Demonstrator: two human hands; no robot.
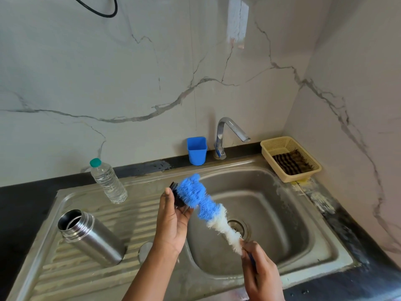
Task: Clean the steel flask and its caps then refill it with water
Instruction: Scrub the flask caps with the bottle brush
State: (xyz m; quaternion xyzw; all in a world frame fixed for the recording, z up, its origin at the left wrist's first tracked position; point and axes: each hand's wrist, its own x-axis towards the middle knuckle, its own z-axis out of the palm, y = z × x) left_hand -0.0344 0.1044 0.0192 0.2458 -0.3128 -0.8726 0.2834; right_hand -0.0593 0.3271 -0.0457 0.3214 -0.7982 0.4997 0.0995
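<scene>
Here the basket (267, 148) holds a striped cloth (290, 162).

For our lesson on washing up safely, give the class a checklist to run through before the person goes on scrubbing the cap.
1. Cap gripped in the left hand: ok.
2. Bottle brush handle held by the right hand, bristles against the cap: ok.
3. Work held over the sink basin, so drips fall in: ok.
4. Steel flask open and standing on the drainboard, apart from both hands: ok.
5. Tap running for rinsing: not ok, no water shows.
6. Soap on the bristles: cannot tell.
</scene>
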